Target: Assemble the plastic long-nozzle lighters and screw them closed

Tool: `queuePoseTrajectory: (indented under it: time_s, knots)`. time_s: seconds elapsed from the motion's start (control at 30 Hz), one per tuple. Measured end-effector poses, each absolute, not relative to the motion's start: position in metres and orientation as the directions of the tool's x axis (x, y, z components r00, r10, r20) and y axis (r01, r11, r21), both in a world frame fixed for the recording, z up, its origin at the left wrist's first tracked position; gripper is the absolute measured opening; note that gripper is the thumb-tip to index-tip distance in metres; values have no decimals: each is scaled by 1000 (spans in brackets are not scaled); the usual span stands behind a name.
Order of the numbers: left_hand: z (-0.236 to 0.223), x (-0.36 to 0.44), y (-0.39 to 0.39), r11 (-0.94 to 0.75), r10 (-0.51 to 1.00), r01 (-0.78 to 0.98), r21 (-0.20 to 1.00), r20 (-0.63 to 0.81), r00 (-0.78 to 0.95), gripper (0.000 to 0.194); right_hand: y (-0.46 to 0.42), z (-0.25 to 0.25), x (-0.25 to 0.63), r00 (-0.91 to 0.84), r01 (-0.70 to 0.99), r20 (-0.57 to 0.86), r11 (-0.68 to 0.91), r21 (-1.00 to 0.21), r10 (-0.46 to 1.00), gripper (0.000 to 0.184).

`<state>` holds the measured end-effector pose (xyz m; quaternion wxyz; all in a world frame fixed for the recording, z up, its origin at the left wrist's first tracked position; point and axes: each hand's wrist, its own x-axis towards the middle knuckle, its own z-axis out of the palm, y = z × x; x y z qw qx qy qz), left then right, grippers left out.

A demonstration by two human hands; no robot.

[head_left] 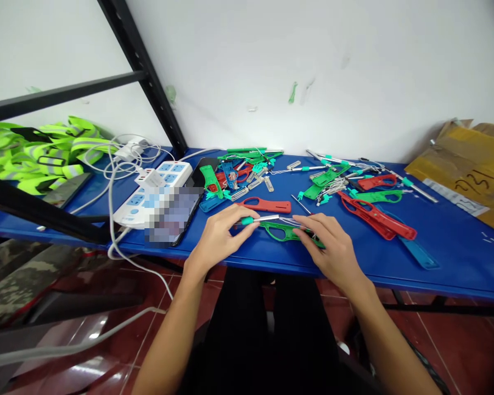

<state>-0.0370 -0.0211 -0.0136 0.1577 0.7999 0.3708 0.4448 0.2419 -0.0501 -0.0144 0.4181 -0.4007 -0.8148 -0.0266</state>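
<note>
My left hand point(220, 233) pinches a thin metal rod with a teal plastic end point(267, 218) between thumb and fingers. From the rod's right end, thin pale wires point(288, 221) run towards my right hand point(333, 244). Its fingers are closed around the right end of a green lighter-handle shell point(285, 234), whose looped left part lies under the rod. What sits inside that end is hidden by the fingers. Just behind the hands lie a red handle shell point(269, 205) and a thin dark screwdriver-like rod point(300, 204).
Beyond are piles of red, green and blue shells point(379, 216), clear small parts point(267, 184) and metal rods point(420, 190). At left stand a power strip point(177, 174), a phone point(175, 216), cables and yellow-green reflective straps point(57, 156). A taped cardboard box point(469, 170) is at right.
</note>
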Motion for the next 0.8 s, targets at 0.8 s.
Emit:
queuePoseTrajectory:
  time_s: [0.8]
  knots:
    - [-17, -42, -10, -733, 672, 578, 357, 510, 537, 29, -50, -20, 243, -384, 658, 561, 643, -391, 734, 22]
